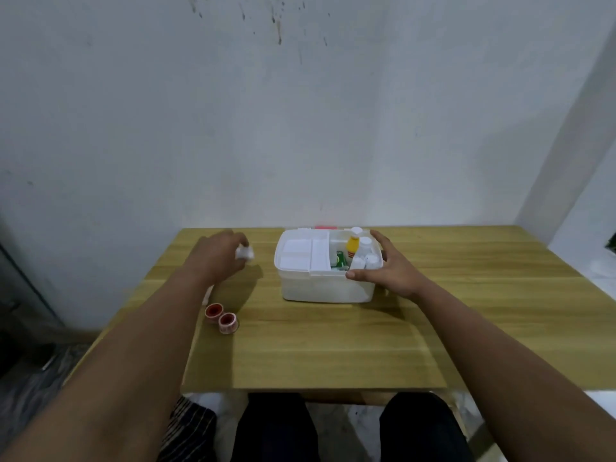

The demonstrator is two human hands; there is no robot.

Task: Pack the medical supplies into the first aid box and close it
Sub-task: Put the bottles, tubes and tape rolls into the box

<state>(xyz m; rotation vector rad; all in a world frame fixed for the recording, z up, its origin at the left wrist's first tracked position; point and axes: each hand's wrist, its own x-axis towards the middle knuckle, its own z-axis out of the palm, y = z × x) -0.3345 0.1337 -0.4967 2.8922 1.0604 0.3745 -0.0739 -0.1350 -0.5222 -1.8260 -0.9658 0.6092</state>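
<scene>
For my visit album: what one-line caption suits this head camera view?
Left hand lifts a small white roll toward the open white plastic first aid box, steadied by the right hand.

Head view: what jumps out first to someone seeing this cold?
The open white plastic first aid box at the table's centre, with a yellow bottle with a white cap and other white bottles upright in its right compartment. The right hand rests against the box's right front corner, while the left hand holds a small white object above the wooden table. Two red-centred tape rolls lie unpacked near the left forearm.
</scene>
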